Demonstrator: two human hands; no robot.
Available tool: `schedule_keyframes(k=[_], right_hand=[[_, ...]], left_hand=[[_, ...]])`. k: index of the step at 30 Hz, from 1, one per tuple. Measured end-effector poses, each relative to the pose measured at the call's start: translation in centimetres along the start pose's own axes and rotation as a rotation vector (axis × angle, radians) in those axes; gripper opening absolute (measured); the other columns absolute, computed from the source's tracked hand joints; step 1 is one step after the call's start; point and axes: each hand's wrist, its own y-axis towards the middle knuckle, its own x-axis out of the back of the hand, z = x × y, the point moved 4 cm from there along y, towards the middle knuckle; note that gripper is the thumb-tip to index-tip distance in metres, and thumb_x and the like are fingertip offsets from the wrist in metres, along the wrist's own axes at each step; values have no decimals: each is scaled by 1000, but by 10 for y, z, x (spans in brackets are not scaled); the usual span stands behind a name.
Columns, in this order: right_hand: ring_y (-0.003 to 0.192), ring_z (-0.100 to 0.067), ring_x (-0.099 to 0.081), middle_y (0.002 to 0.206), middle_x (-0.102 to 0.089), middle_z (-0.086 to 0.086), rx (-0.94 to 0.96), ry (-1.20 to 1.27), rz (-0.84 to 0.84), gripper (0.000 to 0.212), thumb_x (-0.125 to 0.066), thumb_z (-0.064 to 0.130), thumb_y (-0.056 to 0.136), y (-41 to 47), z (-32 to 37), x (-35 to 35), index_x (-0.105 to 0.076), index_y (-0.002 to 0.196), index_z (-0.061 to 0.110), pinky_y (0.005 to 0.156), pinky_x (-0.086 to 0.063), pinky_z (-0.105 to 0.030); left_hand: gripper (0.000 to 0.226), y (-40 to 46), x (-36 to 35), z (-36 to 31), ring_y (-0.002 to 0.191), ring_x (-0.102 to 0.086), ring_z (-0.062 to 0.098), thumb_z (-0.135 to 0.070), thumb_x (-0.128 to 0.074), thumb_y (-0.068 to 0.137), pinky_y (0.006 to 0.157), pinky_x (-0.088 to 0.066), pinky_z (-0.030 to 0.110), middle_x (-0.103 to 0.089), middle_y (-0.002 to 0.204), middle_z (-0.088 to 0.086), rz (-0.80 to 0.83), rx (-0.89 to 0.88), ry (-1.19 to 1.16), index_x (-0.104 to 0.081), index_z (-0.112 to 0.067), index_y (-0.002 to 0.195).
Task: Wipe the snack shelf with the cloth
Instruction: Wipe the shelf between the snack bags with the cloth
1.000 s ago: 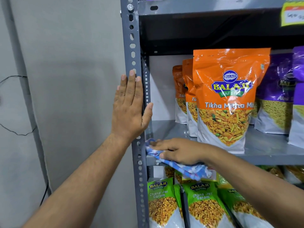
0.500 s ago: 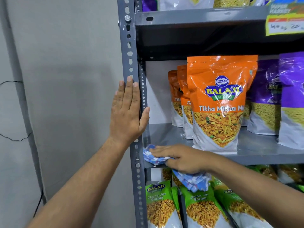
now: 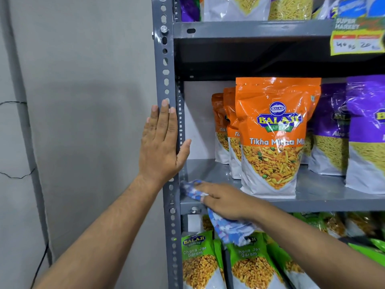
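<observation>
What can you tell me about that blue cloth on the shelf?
The cloth looks like soft fabric with a blue and white pattern, crumpled rather than folded. One end lies on the front left corner of the grey metal shelf, beside the upright post; the rest hangs over the shelf's front edge, in front of the green packets below. The right hand presses on it, fingers fairly straight.

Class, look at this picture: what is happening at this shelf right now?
A person is wiping a grey metal snack shelf. The right hand presses a blue patterned cloth onto the shelf's front left corner, with part of the cloth hanging over the edge. The left hand rests flat against the upright post. Orange snack bags stand just behind the cloth.
</observation>
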Motion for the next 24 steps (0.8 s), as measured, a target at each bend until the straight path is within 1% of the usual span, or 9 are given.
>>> schedule_keyframes(k=[3, 6, 8, 11, 15, 18, 20, 22, 24], right_hand=[[114, -32, -55, 131, -56, -15, -214, -143, -74, 38, -33, 29, 98, 15, -15, 11, -55, 123, 11, 91, -44, -38], [118, -33, -52, 132, -54, -20, -321, -177, -20, 37, -34, 15, 97, 38, -7, 11, -59, 120, -1, 93, -42, -33], [120, -30, -52, 135, -54, -17, -287, -154, 6, 37, -34, 17, 98, 49, 0, 8, -57, 125, 4, 97, -40, -32], [119, -28, -54, 135, -55, -13, -158, -38, 59, 38, -35, 33, 100, 45, 21, -5, -53, 129, 17, 99, -41, -36], [136, -22, -40, 148, -43, -4, 49, -69, 29, 40, -38, 35, 100, 18, 35, -13, -46, 136, 20, 112, -32, -35], [140, -18, -33, 152, -38, 1, 7, -34, -27, 45, -37, 36, 100, 0, 19, -4, -39, 143, 23, 114, -26, -33], [133, -25, -43, 146, -47, -5, -114, -45, -89, 42, -35, 37, 100, -8, 4, 4, -44, 138, 21, 109, -36, -38], [121, -31, -52, 134, -55, -13, -235, -128, -108, 39, -34, 35, 100, -6, -7, 11, -53, 125, 12, 96, -44, -40], [115, -34, -55, 128, -58, -19, -337, -181, -63, 34, -36, 24, 100, 6, -11, 16, -59, 111, 3, 83, -43, -35]], left_hand=[[75, 0, 0, 0, 150, -11, 38, -45, -43, 98, 121, -19, 52, -17, 161, 21, -1, 1, 7, -21, 2, 152], [77, 0, 1, 0, 150, -10, 37, -47, -44, 98, 121, -18, 51, -15, 161, 21, 8, 4, 23, -20, 2, 152], [77, 0, 2, -1, 151, -9, 36, -48, -43, 98, 122, -17, 50, -14, 161, 20, 12, 9, 21, -19, 1, 153], [77, -1, 2, 0, 151, -8, 35, -48, -43, 98, 122, -16, 51, -13, 162, 20, 7, 5, 14, -19, 1, 153], [77, -1, 0, 2, 151, -10, 36, -48, -42, 98, 122, -16, 50, -14, 161, 20, -18, -8, 15, -20, 2, 152], [77, 1, 0, 2, 151, -9, 36, -48, -41, 98, 122, -16, 50, -13, 161, 20, -12, -14, 17, -20, 2, 152], [77, 0, 1, 1, 151, -9, 36, -48, -41, 98, 122, -15, 49, -13, 161, 20, 0, -6, 23, -19, 2, 153], [78, -1, 0, 0, 151, -9, 36, -49, -42, 97, 122, -16, 50, -14, 162, 20, 5, 4, 28, -19, 1, 153], [78, -1, 0, 0, 151, -9, 35, -50, -42, 97, 122, -17, 50, -15, 162, 20, 2, 15, 30, -20, 1, 153]])
